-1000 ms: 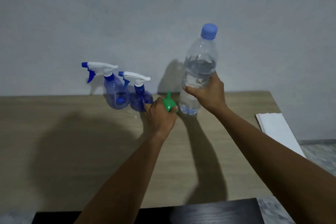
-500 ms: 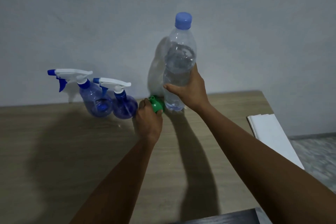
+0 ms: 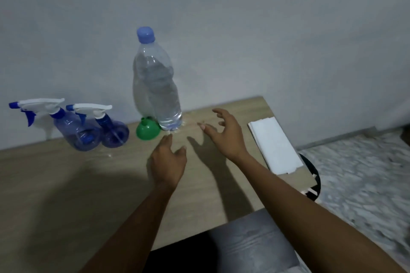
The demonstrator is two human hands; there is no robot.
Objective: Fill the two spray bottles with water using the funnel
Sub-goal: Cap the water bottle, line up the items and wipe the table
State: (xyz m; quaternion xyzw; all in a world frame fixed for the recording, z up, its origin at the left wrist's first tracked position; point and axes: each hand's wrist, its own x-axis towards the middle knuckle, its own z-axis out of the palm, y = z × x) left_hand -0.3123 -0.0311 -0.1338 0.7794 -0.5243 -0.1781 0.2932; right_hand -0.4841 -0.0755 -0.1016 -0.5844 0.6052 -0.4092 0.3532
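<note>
we list, on the table [image 3: 66, 184], against the wall [image 3: 244, 29]:

left sprayer [image 3: 73, 132] and right sprayer [image 3: 115, 133] — blue, side by side and touching, white trigger heads on, nozzles pointing left.

funnel [image 3: 148, 131] — green, mouth down, spout up, just right of the right sprayer and at the foot of the bottle. we cannot tell whether it touches the bottle.

bottle [image 3: 156, 86], clear, upright, blue cap [image 3: 145, 34] on, water well up its body.

left hand [image 3: 167, 162], over the table in front of the funnel and apart from it, fingers released and loosely spread, grasping nothing.

right hand [image 3: 224, 135], right of the bottle and apart from it, fingers spread and slightly curled, grasping nothing.

white sheet [image 3: 275, 146], flat near the table's right edge.

dark grey surface [image 3: 244, 239], at the table's near edge, below our arms.
</note>
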